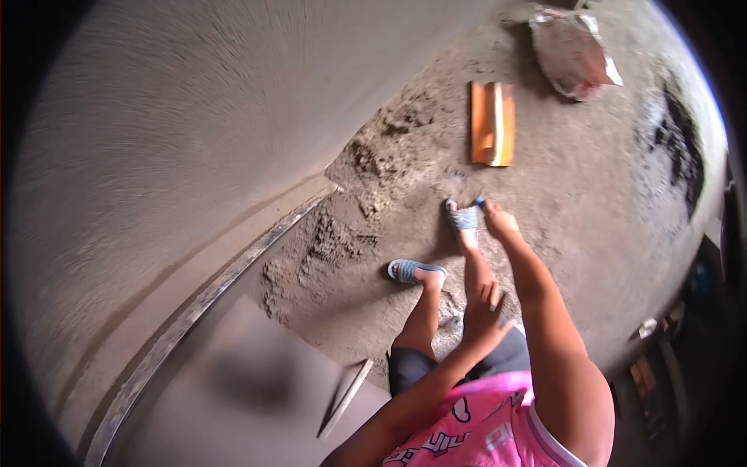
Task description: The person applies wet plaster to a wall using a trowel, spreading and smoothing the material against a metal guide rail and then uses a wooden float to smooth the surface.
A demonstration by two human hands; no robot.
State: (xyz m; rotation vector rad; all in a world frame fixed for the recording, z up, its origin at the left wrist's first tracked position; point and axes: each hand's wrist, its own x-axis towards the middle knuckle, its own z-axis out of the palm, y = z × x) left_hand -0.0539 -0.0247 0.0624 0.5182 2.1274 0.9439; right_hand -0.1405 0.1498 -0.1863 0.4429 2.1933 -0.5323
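Observation:
My right hand [500, 223] is closed around a tool with a blue handle [480, 203], low above the floor beside my sandalled foot. The tool's far end is smeared by motion, so I cannot make out its kind. My left hand [484, 317] lies on my right leg near the knee, fingers stretched out and holding nothing. Ahead of my right hand an orange plastering float [480, 117] with a pale handle rests on the floor.
Crumbled mortar [334, 241] lies along the foot of the plastered wall [194, 117]. A long narrow straightedge [202, 307] runs at the left. A crumpled sack [572, 54] lies far right, near a dark wet patch [678, 156]. A wooden stick [346, 398] is near my left arm.

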